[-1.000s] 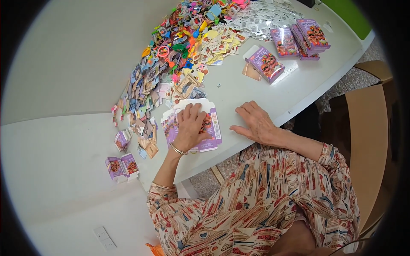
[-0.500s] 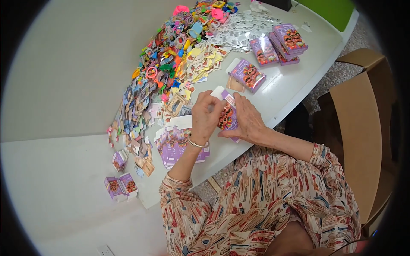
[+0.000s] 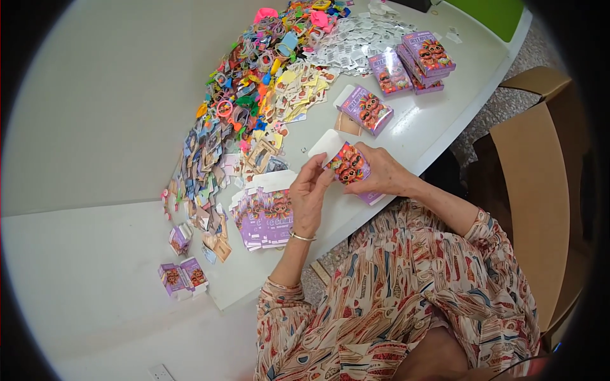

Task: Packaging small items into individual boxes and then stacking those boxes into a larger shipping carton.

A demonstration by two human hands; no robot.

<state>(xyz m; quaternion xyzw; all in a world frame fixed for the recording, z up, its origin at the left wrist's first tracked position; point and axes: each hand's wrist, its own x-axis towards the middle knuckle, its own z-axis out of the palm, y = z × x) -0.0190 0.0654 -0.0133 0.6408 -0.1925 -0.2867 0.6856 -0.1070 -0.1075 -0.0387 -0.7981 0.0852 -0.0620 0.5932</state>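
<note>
Both hands are on a small purple cardboard box (image 3: 348, 166) with a colourful cartoon print, held over the table's near edge. My right hand (image 3: 386, 173) wraps round its right side. My left hand (image 3: 311, 193), with a bangle at the wrist, pinches the box's left edge by the white top flap, which stands up unfolded. Just left of that wrist lies a fanned stack of flat purple boxes (image 3: 264, 216). Beyond my hands sits another purple box (image 3: 367, 110) with its white flap up, beside a tan card (image 3: 348, 124).
Purple boxes (image 3: 429, 54) are stacked at the far right. A long heap of small colourful toys (image 3: 254, 70) runs along the wall, with yellow cards (image 3: 298, 92) and silvery packets (image 3: 365, 41) beside it. More boxes (image 3: 182, 277) lie at left. An open carton (image 3: 530, 209) stands right.
The box in my hands has turned so its printed front faces up more, and it has shifted slightly right. My left hand has moved down, uncovering the white flap.
</note>
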